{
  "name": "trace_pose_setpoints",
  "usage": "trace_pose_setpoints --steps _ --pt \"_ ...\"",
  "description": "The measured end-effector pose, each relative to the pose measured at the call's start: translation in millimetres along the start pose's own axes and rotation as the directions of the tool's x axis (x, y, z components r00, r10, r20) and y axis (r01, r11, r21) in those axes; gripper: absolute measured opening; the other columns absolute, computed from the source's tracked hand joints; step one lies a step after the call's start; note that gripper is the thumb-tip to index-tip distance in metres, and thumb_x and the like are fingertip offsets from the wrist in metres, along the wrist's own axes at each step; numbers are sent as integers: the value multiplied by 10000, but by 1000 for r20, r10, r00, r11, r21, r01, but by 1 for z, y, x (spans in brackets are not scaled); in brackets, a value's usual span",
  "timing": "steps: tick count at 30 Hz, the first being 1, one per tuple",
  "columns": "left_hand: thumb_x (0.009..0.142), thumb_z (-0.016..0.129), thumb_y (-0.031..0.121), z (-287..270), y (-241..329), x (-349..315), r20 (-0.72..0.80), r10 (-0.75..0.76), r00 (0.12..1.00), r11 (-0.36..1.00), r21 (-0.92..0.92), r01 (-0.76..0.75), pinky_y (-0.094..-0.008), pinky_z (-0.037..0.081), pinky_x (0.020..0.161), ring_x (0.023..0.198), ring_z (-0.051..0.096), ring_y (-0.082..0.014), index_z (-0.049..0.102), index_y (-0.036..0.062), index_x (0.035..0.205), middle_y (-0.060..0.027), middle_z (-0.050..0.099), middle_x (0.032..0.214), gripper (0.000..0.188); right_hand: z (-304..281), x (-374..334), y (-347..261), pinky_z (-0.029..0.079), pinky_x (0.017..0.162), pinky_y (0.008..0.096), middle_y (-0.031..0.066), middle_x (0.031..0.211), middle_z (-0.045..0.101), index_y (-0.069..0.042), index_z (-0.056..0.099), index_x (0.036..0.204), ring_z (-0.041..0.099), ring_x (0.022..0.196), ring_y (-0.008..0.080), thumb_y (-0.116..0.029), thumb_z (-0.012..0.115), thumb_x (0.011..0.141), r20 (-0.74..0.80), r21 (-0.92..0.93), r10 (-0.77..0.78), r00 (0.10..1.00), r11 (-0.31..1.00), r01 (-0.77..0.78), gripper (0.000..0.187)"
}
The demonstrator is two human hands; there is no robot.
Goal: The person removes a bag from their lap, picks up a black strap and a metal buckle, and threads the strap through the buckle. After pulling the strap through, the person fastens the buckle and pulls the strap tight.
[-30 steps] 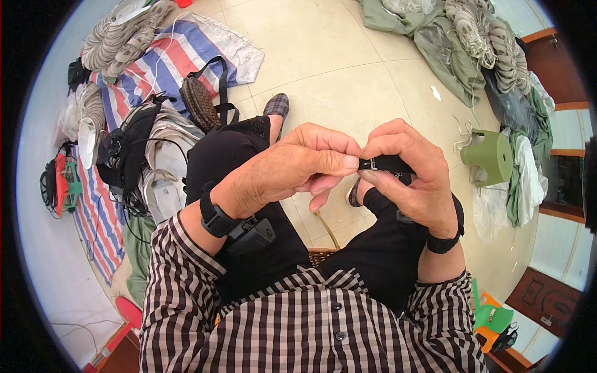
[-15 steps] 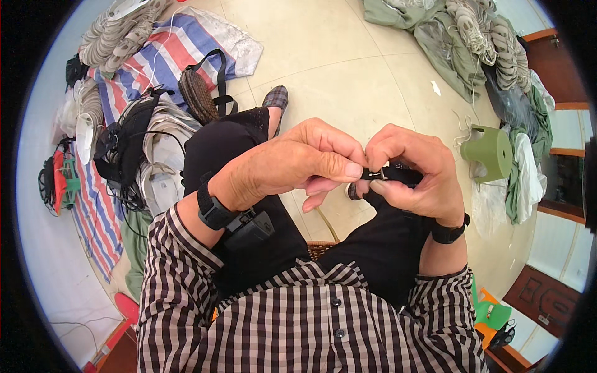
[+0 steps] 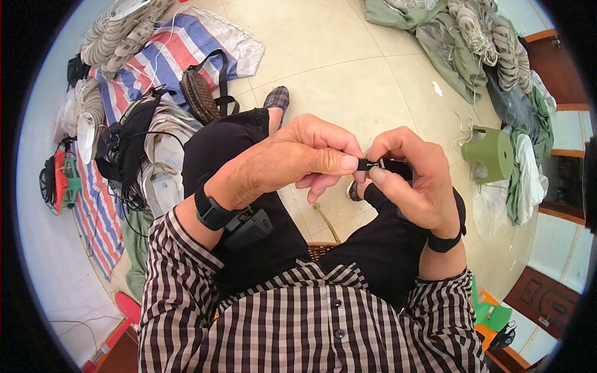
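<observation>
Above my knees, both hands meet at a small black piece [image 3: 365, 165] with a thin shiny metal bit at its right end; I cannot tell its kind. My left hand [image 3: 305, 152] pinches the black end between thumb and index finger, the other fingers curled below. Close against it, my right hand [image 3: 418, 177] bends thumb and forefinger around the metal end. Its fingertips come together there, though whether they grip the metal or another small part is hard to see. Black wristbands circle both wrists, and a dark box-shaped device [image 3: 252, 229] hangs beside the left one.
A striped woven sheet [image 3: 180, 46] lies at left with stacked grey-white pieces [image 3: 124, 37], a brown bag [image 3: 199, 96] and black cables. At right stand a green stool [image 3: 488, 154] and green sacks [image 3: 444, 53]. Part of a wicker basket [image 3: 320, 250] shows between my legs.
The right thumb and forefinger have shifted slightly, and the metal bit between the hands now shows as a thin pin-like end. My left hand keeps its pinch and has barely moved.
</observation>
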State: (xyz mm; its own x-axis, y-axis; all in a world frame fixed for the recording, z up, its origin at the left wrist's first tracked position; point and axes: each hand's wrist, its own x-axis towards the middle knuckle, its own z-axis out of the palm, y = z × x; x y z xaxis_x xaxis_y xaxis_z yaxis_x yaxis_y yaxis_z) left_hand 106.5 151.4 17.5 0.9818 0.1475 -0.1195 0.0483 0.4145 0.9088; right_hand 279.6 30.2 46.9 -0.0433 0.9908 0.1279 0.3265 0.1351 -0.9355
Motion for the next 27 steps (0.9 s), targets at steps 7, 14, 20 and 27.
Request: trace_pose_setpoints --steps 7,14,20,27 --pt "926 530 192 8 -1 1 -26 16 1000 999 -33 -16 -169 350 424 446 464 -48 613 -18 854 -9 540 556 238 -1 -3 -9 424 469 272 80 670 563 -21 522 867 560 540 174 30 525 722 -39 -305 -82 996 950 67 153" --pt "925 534 215 5 0 -1 -20 -17 1000 1000 -7 17 -169 357 428 447 472 -54 615 -26 836 -16 550 564 268 2 -2 -3 417 449 283 89 681 565 -18 514 867 555 531 203 54 539 683 -65 -350 -165 984 927 132 199" --pt "905 558 212 1 -1 -1 -18 -25 1000 1000 -18 25 -177 392 473 492 509 -69 620 -27 852 -46 589 611 253 2 -2 -6 441 468 288 94 695 568 -12 510 874 577 557 207 60 540 684 -61 -412 -205 977 896 162 206" --pt "860 563 102 1 -6 4 -63 33 997 999 -31 -35 -224 491 612 671 608 -106 626 -29 910 -83 657 778 154 9 -4 -6 515 595 313 123 766 613 -18 504 953 655 697 255 57 577 688 -71 -372 -118 990 924 83 284"
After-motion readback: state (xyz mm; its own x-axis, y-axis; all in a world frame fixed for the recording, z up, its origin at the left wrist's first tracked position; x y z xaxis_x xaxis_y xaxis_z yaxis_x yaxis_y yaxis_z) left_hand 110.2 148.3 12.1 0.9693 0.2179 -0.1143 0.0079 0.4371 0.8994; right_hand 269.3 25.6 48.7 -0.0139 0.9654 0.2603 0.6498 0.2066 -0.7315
